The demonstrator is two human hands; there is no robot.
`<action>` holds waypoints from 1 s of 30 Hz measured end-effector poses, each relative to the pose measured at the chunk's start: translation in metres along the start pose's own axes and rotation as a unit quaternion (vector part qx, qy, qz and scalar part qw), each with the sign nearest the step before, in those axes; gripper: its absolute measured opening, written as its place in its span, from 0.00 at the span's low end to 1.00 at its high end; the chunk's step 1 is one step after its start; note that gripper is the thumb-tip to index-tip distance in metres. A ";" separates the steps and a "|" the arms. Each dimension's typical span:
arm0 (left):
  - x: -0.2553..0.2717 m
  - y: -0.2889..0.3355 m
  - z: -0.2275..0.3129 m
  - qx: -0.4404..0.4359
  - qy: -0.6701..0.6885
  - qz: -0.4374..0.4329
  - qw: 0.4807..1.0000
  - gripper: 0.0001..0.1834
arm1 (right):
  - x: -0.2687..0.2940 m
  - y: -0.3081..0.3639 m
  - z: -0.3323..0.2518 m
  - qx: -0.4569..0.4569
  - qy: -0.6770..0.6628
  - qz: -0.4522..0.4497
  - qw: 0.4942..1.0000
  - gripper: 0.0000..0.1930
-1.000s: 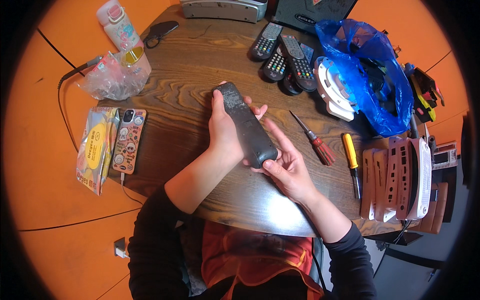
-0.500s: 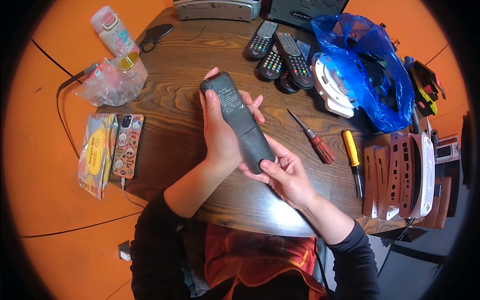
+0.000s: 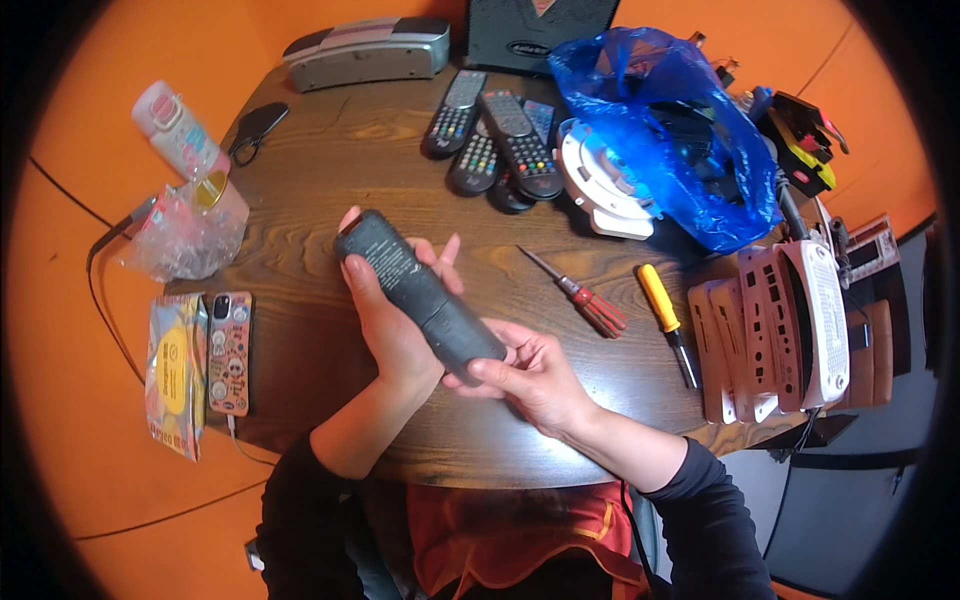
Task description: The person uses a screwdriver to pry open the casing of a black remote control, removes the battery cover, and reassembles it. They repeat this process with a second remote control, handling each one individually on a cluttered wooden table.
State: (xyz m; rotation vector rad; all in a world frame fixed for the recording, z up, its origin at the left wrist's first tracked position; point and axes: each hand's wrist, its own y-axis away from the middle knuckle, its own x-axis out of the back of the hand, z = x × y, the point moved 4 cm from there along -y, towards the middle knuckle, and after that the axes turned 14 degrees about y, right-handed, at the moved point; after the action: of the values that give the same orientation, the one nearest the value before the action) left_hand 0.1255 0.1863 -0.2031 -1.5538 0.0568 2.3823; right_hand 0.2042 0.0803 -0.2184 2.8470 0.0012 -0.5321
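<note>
A black remote control (image 3: 425,300) is held over the wooden table, its back with the label and battery cover facing up. My left hand (image 3: 392,325) is wrapped round its upper end, thumb along the near side and fingertips showing past the far side. Round the lower end closes my right hand (image 3: 535,375), its thumb pressed on the back near the tip. Right of my hands lie a red-handled screwdriver (image 3: 590,305) and a yellow-handled screwdriver (image 3: 665,315). Beyond them is a pile of remote controls (image 3: 515,145).
A blue plastic bag (image 3: 745,190) and a white round device (image 3: 600,185) are at the far right, with several white router-like boxes (image 3: 820,325) standing nearer. On the left are a phone (image 3: 230,355) on a cable, a wipes packet (image 3: 175,375) and a bottle (image 3: 180,130).
The view has shifted, so the table things sit elsewhere in the picture. Both hands still hold the remote control, now tilted slightly further to the left.
</note>
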 end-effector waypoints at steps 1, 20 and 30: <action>-0.003 -0.001 0.002 0.001 -0.029 -0.026 0.999 0.34 | -0.002 -0.001 -0.003 0.019 -0.013 -0.003 1.000 0.23; -0.002 -0.003 -0.007 0.061 -0.207 -0.088 0.972 0.29 | 0.076 -0.091 -0.119 0.253 0.829 0.404 0.290 0.18; -0.005 -0.001 -0.010 0.082 -0.234 -0.121 0.961 0.28 | 0.108 -0.044 -0.163 0.406 0.731 0.420 0.352 0.20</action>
State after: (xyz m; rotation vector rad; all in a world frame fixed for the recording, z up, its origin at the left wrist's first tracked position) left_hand 0.1367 0.1837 -0.2026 -0.8411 -0.0337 2.4080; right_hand 0.3607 0.1573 -0.1200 2.0279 -1.5198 2.6980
